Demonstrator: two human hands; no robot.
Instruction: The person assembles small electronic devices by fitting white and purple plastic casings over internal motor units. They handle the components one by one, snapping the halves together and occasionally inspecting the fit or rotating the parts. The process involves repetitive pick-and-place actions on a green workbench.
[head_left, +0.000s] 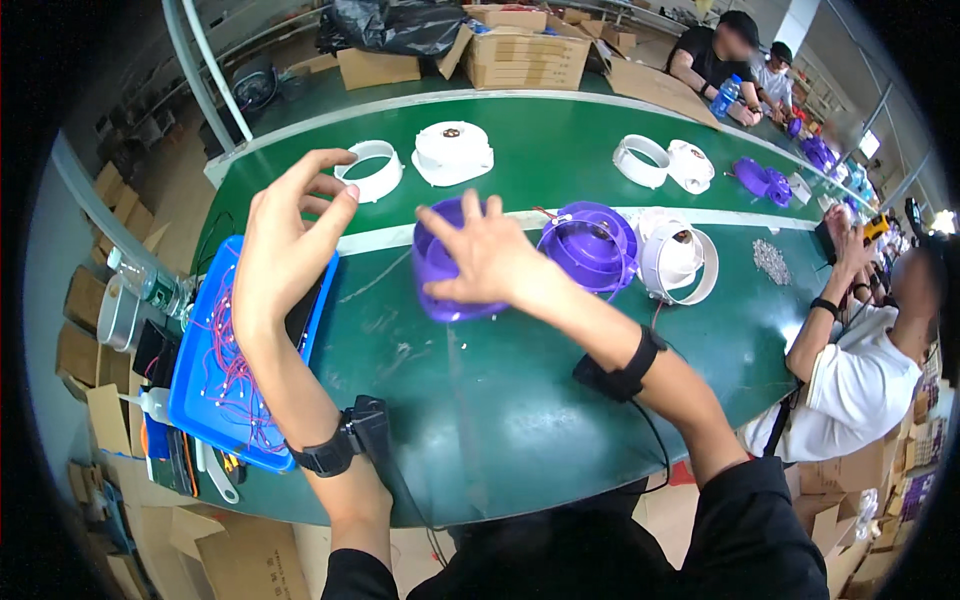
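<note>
My left hand (285, 235) is raised over the left part of the green table, thumb and fingers curved and apart, with nothing visible between them. Its fingertips come close to a white plastic ring (401, 180) in the picture; I cannot tell if they touch it. Spread wide, my right hand (485, 255) is over a round purple plastic housing (432, 290) and hides much of it. Contact there is unclear. Right of that hand lie a second purple housing (615, 235) with a copper-coloured centre and a white housing (672, 255) with a ring leaning against it.
A blue tray (190, 405) of thin red and purple wires stands at the left. Farther back are a white housing (452, 155) and another white ring (640, 162). Small metal parts (770, 262) lie near a co-worker (860, 350) at the right. Cardboard boxes (525, 58) stand beyond the table.
</note>
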